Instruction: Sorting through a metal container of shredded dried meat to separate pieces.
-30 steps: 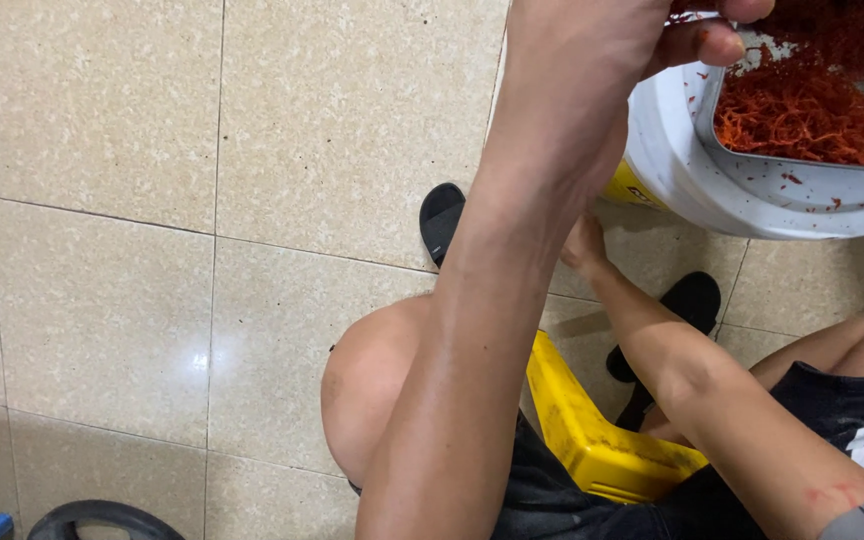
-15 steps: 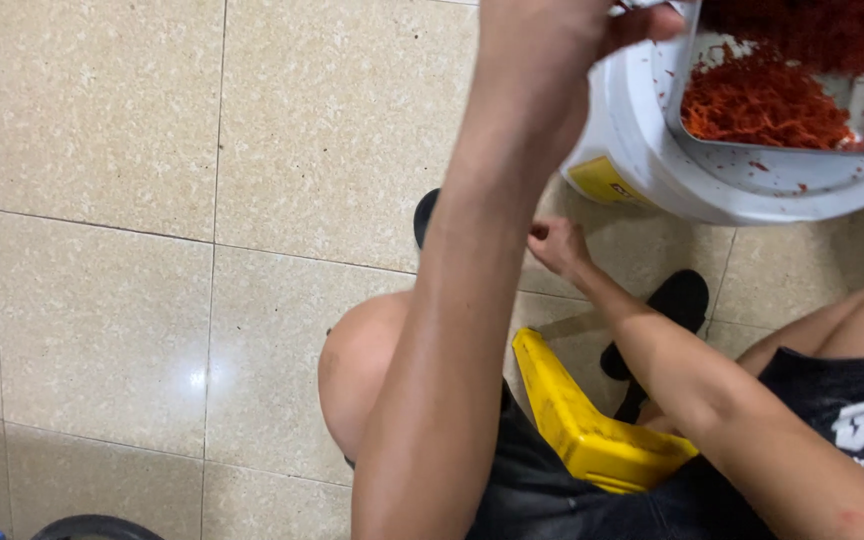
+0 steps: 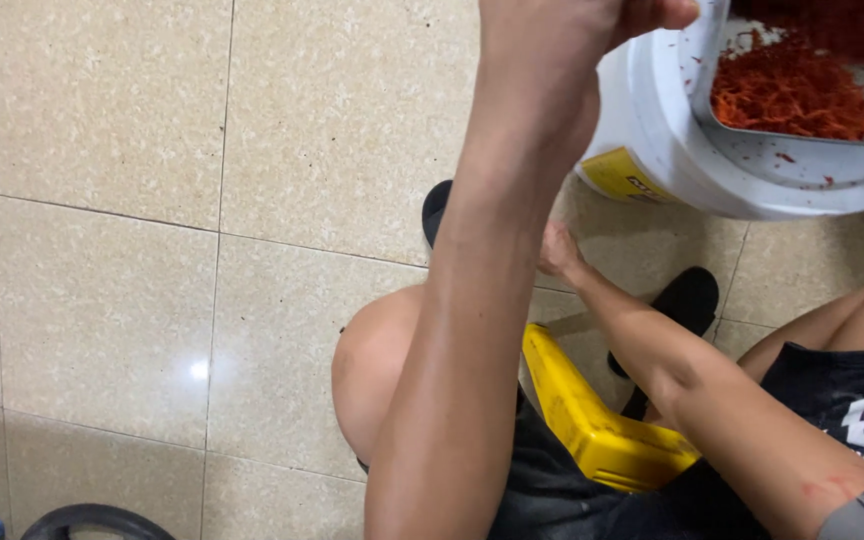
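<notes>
the tiled floor [image 3: 132,200] fills most of the view, pale and glossy. over half a second the white bucket [image 3: 652,150] has slid leftward in the view and now sits closer to the raised arm, so the metal tray [image 3: 712,90] of red shreds [image 3: 792,90] looks further tipped into the bucket's mouth than a second ago; the pour seems to be under way rather than finishing. the yellow stool [image 3: 592,420] shows between the person's knees, with black sandals [image 3: 687,300] beyond it on the floor. the left hand [image 3: 572,30] is lifted high at the top edge, fingers curled tight around the tray's near rim, so it is grasping the tray just above the bucket's lip. the right hand [image 3: 557,250] reaches down low toward the base of the bucket, near its yellow label [image 3: 622,175]; whether it grips or only rests there, i cannot tell. the shreds lie in the tray, right of the left hand and well above the right.
</notes>
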